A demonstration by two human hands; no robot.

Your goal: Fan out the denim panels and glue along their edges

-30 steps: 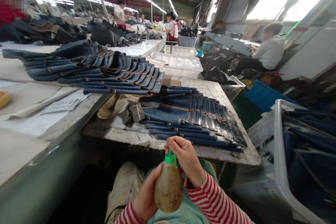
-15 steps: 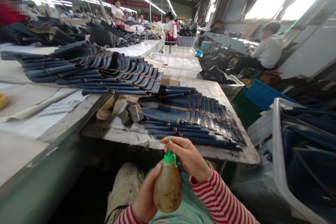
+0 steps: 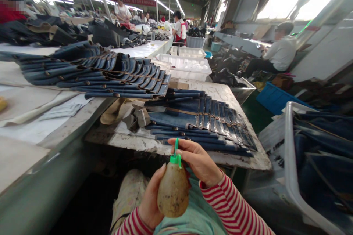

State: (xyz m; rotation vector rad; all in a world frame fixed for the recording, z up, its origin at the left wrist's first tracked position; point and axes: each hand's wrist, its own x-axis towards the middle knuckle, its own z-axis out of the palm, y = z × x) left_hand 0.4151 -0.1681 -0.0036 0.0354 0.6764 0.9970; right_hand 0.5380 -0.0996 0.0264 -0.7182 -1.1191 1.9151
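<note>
A rounded, stained bottle (image 3: 173, 192) with a green cap and thin green spout stands upright above my lap. My left hand (image 3: 152, 200) is wrapped round its left side and back. At the top, my right hand (image 3: 197, 159) pinches the green spout (image 3: 176, 147) between thumb and fingers, beside the cap. Beyond my hands, overlapping dark blue denim pieces (image 3: 183, 117) lie fanned out on a worn board (image 3: 220, 88), their right part shiny. Another fanned stack of denim (image 3: 104, 69) lies to the left, partly over the board.
At the right stands a large grey bin (image 3: 289, 147) holding denim. Crumpled scraps (image 3: 135, 117) lie on the board's left. White tubs (image 3: 183, 66) stand behind it. A person (image 3: 281, 53) sits at the far right; others stand further back. A green-sided table (image 3: 63, 176) is at my left.
The bottle has shifted slightly up and left with my left hand. More of the green spout shows above the cap, and my right fingers sit a little higher.
</note>
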